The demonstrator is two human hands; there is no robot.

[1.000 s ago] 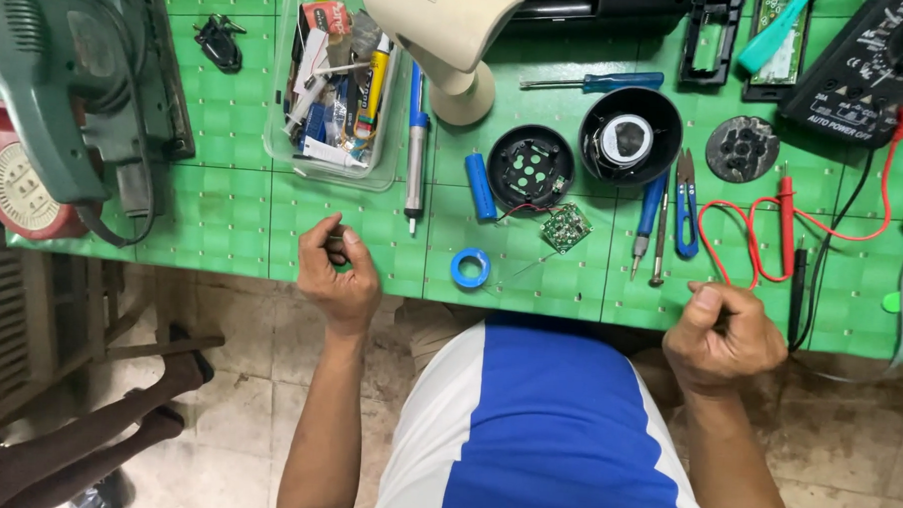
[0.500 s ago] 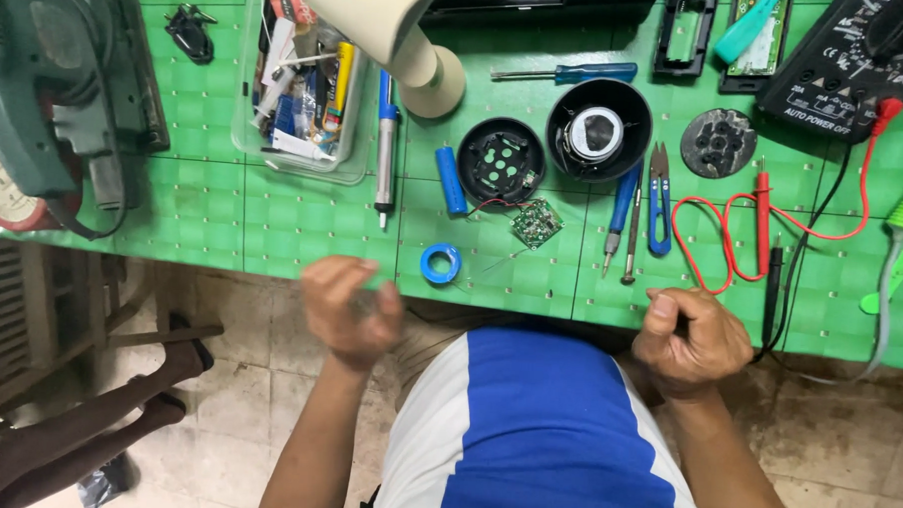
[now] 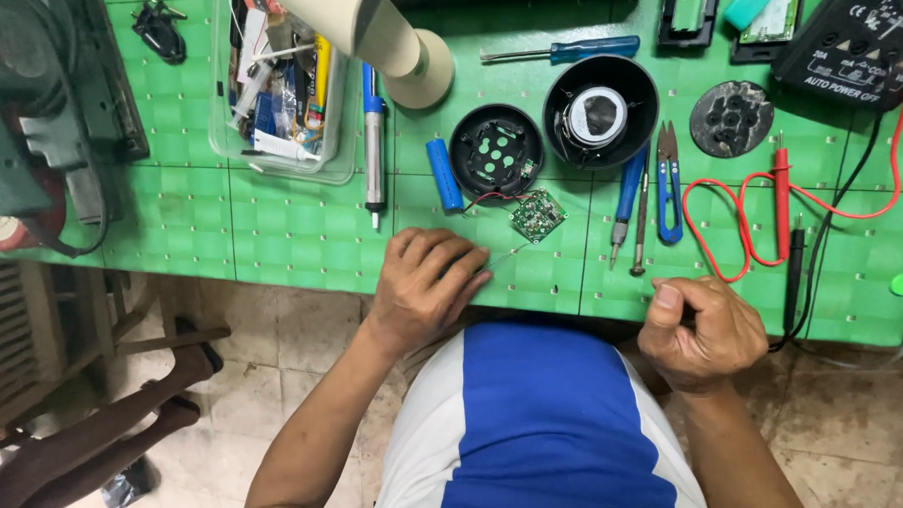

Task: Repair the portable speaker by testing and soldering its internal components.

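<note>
My left hand (image 3: 425,288) lies palm down on the front edge of the green mat (image 3: 272,228), fingers close together; what is under it is hidden. A thin wire runs from its fingertips to a small green circuit board (image 3: 538,215). Just beyond are a blue cylindrical battery (image 3: 443,174) and a round black housing (image 3: 495,150). My right hand (image 3: 704,333) is a closed fist at the table edge, thumb on top, with nothing visible in it. A larger black round shell (image 3: 602,109) sits further back.
A blue-handled screwdriver (image 3: 629,190) and blue snips (image 3: 669,181) lie right of the board. A multimeter (image 3: 859,43) with red probe (image 3: 782,200) and black probe (image 3: 793,276) is at the right. A clear tool box (image 3: 283,78), pen-shaped tool (image 3: 374,131), lamp base (image 3: 418,58) and power tool (image 3: 37,99) stand left.
My left hand has moved right onto the mat edge and now covers the spot where a blue ring lay. My right fist has stayed closed near the edge.
</note>
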